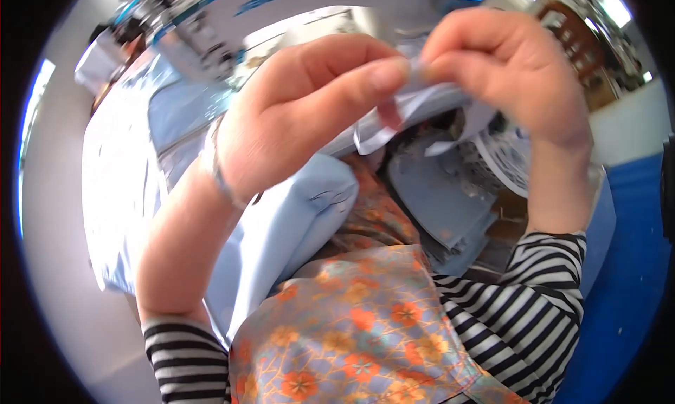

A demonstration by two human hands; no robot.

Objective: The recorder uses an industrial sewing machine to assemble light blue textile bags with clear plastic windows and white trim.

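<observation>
My left hand (pixel 302 109) and my right hand (pixel 513 74) are raised in front of the sewing machine (pixel 309 3), their fingertips meeting. Each is pinched closed, thumb against forefinger. A narrow white strip (pixel 371 141) hangs under my left fingers, and another white length dangles below my right hand; whether they are one piece is hidden. The bit between the fingertips is small, pale and blurred. Light blue fabric (pixel 299 200) lies bunched over my lap, beneath my left wrist, with some dark loose thread on it.
More pale fabric (pixel 119 172) covers the table at left, near a clear plastic-wrapped blue piece (pixel 186 112). Below my right hand are grey-blue flat pieces (pixel 443 193) and a white round coiled thing (pixel 503 154). A wooden chair (pixel 566 31) stands back right, beyond a blue surface (pixel 633 263).
</observation>
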